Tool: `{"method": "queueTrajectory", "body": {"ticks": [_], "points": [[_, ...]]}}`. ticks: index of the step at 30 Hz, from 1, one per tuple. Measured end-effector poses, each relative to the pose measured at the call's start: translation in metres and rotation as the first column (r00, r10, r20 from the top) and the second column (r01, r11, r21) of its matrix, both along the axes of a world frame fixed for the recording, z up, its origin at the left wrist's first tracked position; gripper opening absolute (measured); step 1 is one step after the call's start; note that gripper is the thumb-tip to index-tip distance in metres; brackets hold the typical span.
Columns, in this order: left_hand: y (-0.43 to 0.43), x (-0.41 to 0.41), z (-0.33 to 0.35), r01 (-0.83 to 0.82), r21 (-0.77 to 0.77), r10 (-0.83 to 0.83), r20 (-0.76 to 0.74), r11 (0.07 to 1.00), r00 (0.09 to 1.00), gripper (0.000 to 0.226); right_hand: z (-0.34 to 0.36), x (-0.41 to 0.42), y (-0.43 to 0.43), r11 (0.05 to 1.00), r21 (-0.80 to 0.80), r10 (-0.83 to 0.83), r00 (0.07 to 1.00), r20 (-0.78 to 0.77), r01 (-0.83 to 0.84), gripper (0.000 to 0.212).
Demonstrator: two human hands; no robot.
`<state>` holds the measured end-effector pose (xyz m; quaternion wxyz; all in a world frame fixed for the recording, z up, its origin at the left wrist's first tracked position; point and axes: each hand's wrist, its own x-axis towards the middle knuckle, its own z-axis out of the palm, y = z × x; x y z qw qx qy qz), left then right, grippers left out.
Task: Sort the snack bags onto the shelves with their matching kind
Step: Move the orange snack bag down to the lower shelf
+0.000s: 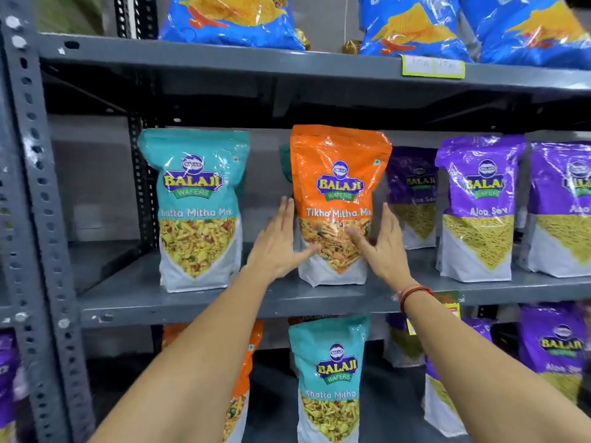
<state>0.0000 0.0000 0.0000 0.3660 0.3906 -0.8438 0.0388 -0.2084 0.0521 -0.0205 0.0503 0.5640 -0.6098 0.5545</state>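
Note:
An orange Tikha Mitha Mix bag (339, 183) stands upright on the middle grey shelf (192, 302). My left hand (279, 241) presses its left side and my right hand (385, 247) its right side, both with fingers straight and thumbs across the bag's clear window. A teal bag (284, 161) peeks out behind the orange one, mostly hidden. A teal Khatta Mitha Mix bag (198, 209) stands to the left with a gap between. Purple Aloo Sev bags (479, 206) stand to the right.
Blue chip bags (230, 20) fill the top shelf. On the lower shelf stand a teal bag (329, 378), an orange bag (244, 372) partly behind my left arm, and purple bags (556, 346). A perforated grey upright (41, 219) frames the left side.

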Motion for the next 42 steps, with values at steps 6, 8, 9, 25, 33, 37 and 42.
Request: {"method": "queueTrajectory", "body": {"ticks": [6,8,9,25,33,37,42], "points": [[-0.002,-0.018,-0.02,0.262,0.543,-0.146,-0.248,0.797,0.958,0.125,-0.013,-0.007,-0.013,0.9,0.226,0.301,0.907,0.294,-0.372,0.113],[-0.003,-0.017,-0.022,0.289,0.544,-0.14,-0.298,0.788,0.944,0.113,-0.017,-0.012,-0.018,0.884,0.239,0.331,0.898,0.291,-0.403,0.116],[-0.002,-0.016,-0.022,0.284,0.536,-0.131,-0.304,0.795,0.944,0.107,-0.017,-0.013,-0.017,0.885,0.234,0.338,0.9,0.274,-0.403,0.114],[0.106,-0.005,-0.076,0.412,0.297,-0.275,-0.41,0.862,0.87,0.075,-0.074,-0.002,0.107,0.965,0.047,0.245,0.951,0.19,-0.258,0.088],[0.111,-0.058,-0.186,0.429,0.471,-0.205,-0.454,0.771,0.867,0.068,-0.176,-0.051,0.121,0.932,0.33,0.116,0.986,0.122,-0.151,0.075],[0.098,-0.095,-0.232,0.335,0.581,-0.129,-0.366,0.742,0.921,0.07,-0.222,-0.084,0.107,0.875,0.478,0.02,0.994,0.109,-0.07,0.051],[0.083,-0.132,-0.275,0.242,0.685,-0.081,-0.258,0.687,0.963,0.076,-0.282,-0.131,0.081,0.784,0.611,0.0,0.984,0.176,-0.109,0.1]]}}
